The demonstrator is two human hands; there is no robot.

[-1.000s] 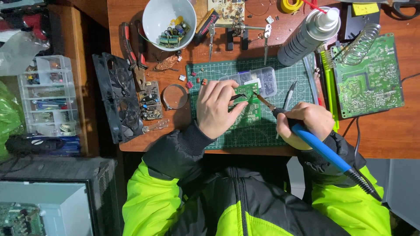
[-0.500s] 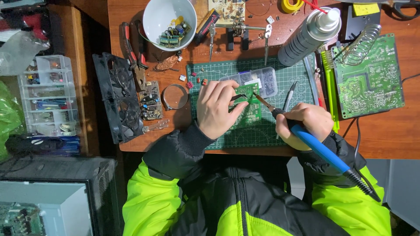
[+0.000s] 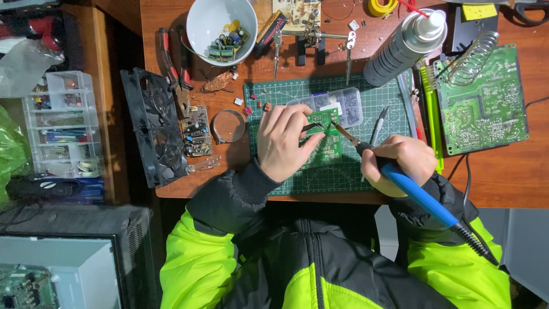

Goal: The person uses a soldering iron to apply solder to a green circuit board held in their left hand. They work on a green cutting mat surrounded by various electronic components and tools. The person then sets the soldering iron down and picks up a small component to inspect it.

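Note:
My left hand (image 3: pixel 284 140) pinches black tweezers (image 3: pixel 312 126) and rests on a small green circuit board (image 3: pixel 327 140) lying on the green cutting mat (image 3: pixel 297 97). A blue-handled soldering iron (image 3: pixel 409 186) is gripped in my right hand (image 3: pixel 398 163); its tip (image 3: pixel 337 129) touches the board beside the tweezers' points. A small clear plastic parts box (image 3: pixel 337 106) lies just beyond the board. The iron's cable runs off past my right sleeve.
A white bowl (image 3: pixel 201 23) of components, red pliers (image 3: pixel 171 63), a black fan (image 3: pixel 151 126), a small brown board (image 3: pixel 197 130) and a tape ring (image 3: pixel 227 126) lie left. A grey spray can (image 3: pixel 403 48), coil iron stand (image 3: pixel 474 60) and large green board (image 3: pixel 486 106) sit right.
My right hand has drawn slightly toward the table's front edge; the iron tip stays on the board. My left hand and the tweezers have hardly moved.

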